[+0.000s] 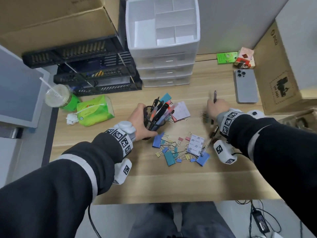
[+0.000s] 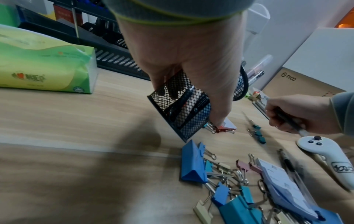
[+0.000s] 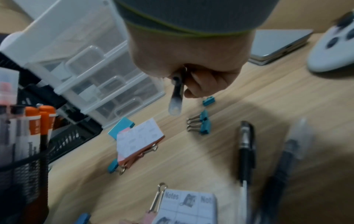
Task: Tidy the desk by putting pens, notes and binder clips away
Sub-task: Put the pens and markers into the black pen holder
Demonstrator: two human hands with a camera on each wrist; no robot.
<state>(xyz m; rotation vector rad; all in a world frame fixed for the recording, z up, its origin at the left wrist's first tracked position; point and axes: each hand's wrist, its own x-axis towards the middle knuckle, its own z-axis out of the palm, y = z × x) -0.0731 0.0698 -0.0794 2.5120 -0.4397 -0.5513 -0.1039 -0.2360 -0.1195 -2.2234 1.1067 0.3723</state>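
My left hand (image 1: 142, 121) grips a black mesh pen cup (image 1: 152, 124), tilted to the right and holding several pens. The left wrist view shows the cup (image 2: 182, 106) lifted at an angle over the desk. My right hand (image 1: 217, 109) is curled round a dark pen (image 1: 214, 97) that sticks out past the fingers; its end also shows below the fist as the pen (image 3: 176, 97). A pile of coloured binder clips (image 1: 171, 148) lies between my arms. Beside it sits a printed note pad (image 1: 196, 146), and a pink-edged pad (image 1: 181, 110) lies behind the cup. A black pen (image 3: 246, 148) rests on the desk.
A white drawer organiser (image 1: 163, 48) and black stacked trays (image 1: 96, 74) stand at the back. A green tissue pack (image 1: 94, 110) and a drink cup (image 1: 57, 96) are on the left. A phone (image 1: 246, 85), a cardboard box (image 1: 277, 74) and a white controller (image 1: 255, 113) lie on the right.
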